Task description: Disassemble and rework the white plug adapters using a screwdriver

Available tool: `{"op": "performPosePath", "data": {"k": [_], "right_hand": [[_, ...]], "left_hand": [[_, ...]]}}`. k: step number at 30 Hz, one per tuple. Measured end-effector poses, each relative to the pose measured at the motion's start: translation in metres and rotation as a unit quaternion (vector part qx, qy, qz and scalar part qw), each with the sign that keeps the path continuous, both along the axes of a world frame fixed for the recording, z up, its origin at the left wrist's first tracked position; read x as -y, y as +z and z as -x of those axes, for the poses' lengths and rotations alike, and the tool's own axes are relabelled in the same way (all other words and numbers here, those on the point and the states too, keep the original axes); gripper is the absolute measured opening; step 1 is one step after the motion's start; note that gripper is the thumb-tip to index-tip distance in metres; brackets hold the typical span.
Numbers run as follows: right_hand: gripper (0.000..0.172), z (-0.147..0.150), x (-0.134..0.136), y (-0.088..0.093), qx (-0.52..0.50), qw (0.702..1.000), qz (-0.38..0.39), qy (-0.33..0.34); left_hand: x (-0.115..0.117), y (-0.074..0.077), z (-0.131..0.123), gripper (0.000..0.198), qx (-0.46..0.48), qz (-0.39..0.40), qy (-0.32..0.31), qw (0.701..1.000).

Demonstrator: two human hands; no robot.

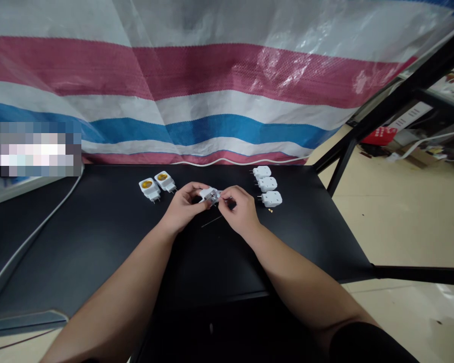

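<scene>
Over the middle of the black table, my left hand is closed around a small white plug-in housing, its inner side turned up. The fingers of my right hand are pinched together at the housing's right edge; whatever they grip is too small to make out. Just below the hands lies a thin dark rod. Two white plug-in units with yellow round faces rest to the left. On the right, several white plug housings with metal pins stand in a column, a tiny brass piece beside the nearest.
Behind the black table hangs a striped plastic sheet. A white cable runs down the left side, and a black metal frame rises at the right edge. A blurred-out bright object stands at the far left.
</scene>
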State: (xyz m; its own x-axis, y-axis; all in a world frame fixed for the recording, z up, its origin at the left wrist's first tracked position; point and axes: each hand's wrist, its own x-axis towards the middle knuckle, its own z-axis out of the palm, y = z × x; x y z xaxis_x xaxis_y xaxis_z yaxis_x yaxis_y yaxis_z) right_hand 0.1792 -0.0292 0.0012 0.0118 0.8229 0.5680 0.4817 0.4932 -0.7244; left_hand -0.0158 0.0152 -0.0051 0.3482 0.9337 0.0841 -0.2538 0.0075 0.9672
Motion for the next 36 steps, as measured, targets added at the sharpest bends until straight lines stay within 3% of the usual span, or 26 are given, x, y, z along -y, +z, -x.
{"op": "performPosePath", "data": {"k": [19, 36], "right_hand": [[0.007, 0.0016, -0.0048, -0.0046, 0.038, 0.998, 0.04, -0.017], [0.006, 0.0036, -0.003, -0.0008, 0.025, 0.998, 0.052, -0.022]], "left_hand": [[0.0058, 0.003, -0.0025, 0.049, -0.053, -0.01, 0.003, 0.999], [0.0055, 0.0043, -0.0048, 0.049, -0.014, 0.01, -0.005, 1.0]]}}
